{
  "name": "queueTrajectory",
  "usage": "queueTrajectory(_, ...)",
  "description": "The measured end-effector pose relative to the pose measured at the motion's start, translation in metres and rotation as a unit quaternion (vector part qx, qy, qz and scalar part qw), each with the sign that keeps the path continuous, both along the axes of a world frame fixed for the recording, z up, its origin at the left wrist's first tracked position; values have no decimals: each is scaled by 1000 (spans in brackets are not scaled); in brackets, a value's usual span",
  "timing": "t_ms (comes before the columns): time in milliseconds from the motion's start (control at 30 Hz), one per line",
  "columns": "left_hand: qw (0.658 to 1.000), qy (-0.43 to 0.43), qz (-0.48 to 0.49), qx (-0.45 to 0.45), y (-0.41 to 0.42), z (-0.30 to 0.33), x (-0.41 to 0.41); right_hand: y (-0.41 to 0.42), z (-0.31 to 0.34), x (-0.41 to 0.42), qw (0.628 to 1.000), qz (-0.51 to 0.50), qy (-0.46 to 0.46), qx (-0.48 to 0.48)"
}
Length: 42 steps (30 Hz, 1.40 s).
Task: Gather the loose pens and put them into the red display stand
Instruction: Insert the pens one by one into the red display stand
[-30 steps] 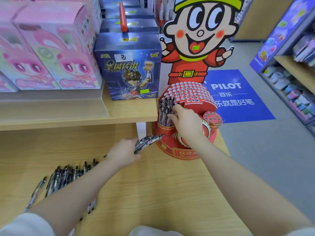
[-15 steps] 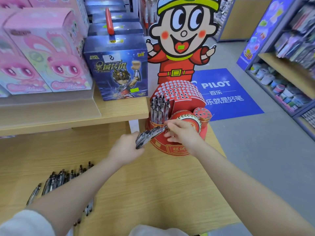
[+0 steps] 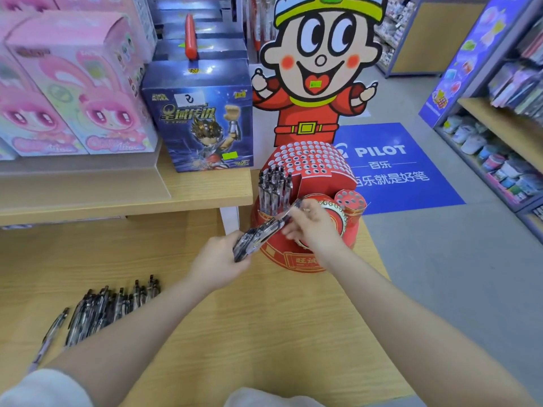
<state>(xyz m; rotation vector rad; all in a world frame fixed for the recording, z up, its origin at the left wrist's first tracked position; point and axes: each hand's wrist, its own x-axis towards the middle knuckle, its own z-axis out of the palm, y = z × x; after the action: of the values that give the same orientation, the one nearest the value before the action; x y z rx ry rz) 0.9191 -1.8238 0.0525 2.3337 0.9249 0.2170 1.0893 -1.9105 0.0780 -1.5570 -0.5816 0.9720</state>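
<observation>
A: What are the two hands doing?

B: The left hand [image 3: 219,264] is curled round a bundle of pens [image 3: 258,235], their free ends pointing up and to the right. The right hand [image 3: 313,223] meets those ends and pinches one pen [image 3: 289,211] between thumb and fingers; it is blurred, so I cannot tell whether that pen is clear of the bundle.

A: And where do they go?

B: Into the red display stand [image 3: 308,174], just behind the right hand. A cluster of standing pens [image 3: 274,188] fills its near-left corner, right above the pinched pen. The rest of its dotted top looks unfilled.

A: How would you do this step well?

B: Draw one pen out along its own length so the others stay put, and keep the left grip firm. Turn it upright before bringing it down, and aim for a free hole beside the standing cluster, not over it, or it will knock its neighbours. Judging by the many open holes, the task is at an early stage.

A: Anything left to gather?

B: Yes, a heap of loose pens [image 3: 111,308] lies on the worktop [image 3: 264,333], well to the left of the left forearm, with one stray pen [image 3: 54,326] further left. A dark blue box [image 3: 202,118] stands on the shelf [image 3: 205,186] beyond the left hand.
</observation>
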Motion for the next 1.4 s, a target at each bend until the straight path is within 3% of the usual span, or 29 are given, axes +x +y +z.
queueTrajectory(100, 999, 27, 32, 6, 5, -9, -3, 5, 14, 21, 990, -97, -84, 54)
queueTrajectory(200, 997, 64, 51, 7, 10, -16, -5, 14, 19, 34, 969, -125, -201, 64)
queueTrajectory(367, 994, 91, 61, 20, 16, -19, -6, 25, 18, 28, 939, -64, -336, 36)
queueTrajectory(600, 992, 116, 39, 31, 20, -18, -4, 27, 12, 24, 923, -42, -382, -5)
queueTrajectory(667, 993, 111, 39, 26, 21, -20, -4, 28, 15, 24, 904, -15, -427, -20)
queueTrajectory(800, 994, 103, 40, 23, 21, -21, -4, 32, 19, 21, 831, 45, -550, -70)
queueTrajectory(1200, 995, 89, 42, 11, 25, -30, -3, 33, 15, 24, 857, 11, -511, -64)
queueTrajectory(1400, 994, 107, 36, 15, 26, -33, -5, 30, 1, 27, 836, 37, -533, -124)
